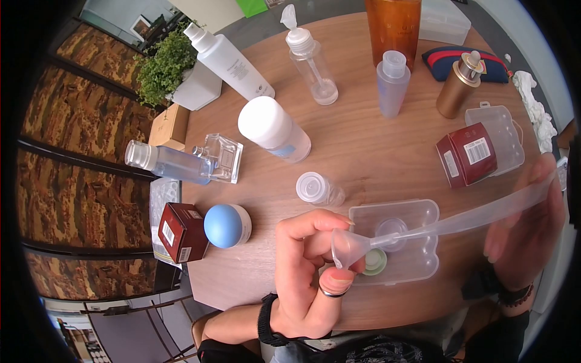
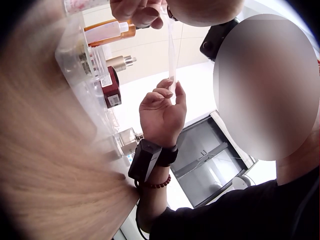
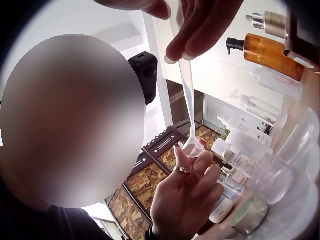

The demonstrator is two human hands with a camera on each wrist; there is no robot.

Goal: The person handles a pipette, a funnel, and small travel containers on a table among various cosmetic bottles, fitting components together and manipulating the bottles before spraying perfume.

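Observation:
My left hand (image 1: 302, 275) pinches a small clear plastic funnel (image 1: 348, 247) by its cone between thumb and fingers, with the stem pointing right. From the stem a long tapered translucent plastic piece (image 1: 478, 215) runs to my right hand (image 1: 526, 224), where the fingers pinch its wider end. In the right wrist view, the narrow end of this piece meets the funnel (image 3: 193, 147). Below both hands lies an open clear plastic case (image 1: 417, 272), holding a green-rimmed round jar (image 1: 374, 262) and a clear round container (image 1: 391, 233). Just beyond my left hand is a small clear bottle (image 1: 311, 187).
Around the table stand a white-capped bottle (image 1: 266, 121), a pump bottle (image 1: 311, 66), a lilac bottle (image 1: 392, 85), an amber bottle (image 1: 393, 27) and a gold dropper bottle (image 1: 457, 91). Dark red boxes (image 1: 466, 154) (image 1: 181, 233), a blue-lidded jar (image 1: 227, 225) and a plant (image 1: 166, 66) line the sides.

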